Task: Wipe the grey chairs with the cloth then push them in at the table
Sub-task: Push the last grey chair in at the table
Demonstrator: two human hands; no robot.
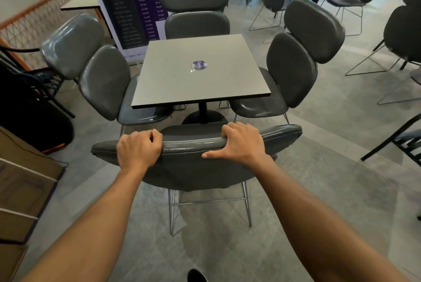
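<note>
Both hands on the top edge of the near chair's (196, 145) backrest. Left hand (138, 148): fingers curled over the edge, gripping it left of centre. Right hand (241, 142): fingers hooked over the edge right of centre, thumb stretched along the back face of the pad. Neither holds anything else; I see no cloth anywhere in view

Step, as I judge it: push-in of the near chair. Its seat front sits just beside the near edge of the table (200, 69), not yet under it. The left chair (91, 69), right chair (293, 58) and far chair (196, 10) already have their seats tucked under the tabletop. I can't tell whether this chair has been wiped

Next move, I reckon: even forward push with both hands so the chair goes straight toward the pedestal (204, 115), seat sliding under the near edge between the left and right chairs' seats. Uneven pressure could skew it into a neighbour
</note>
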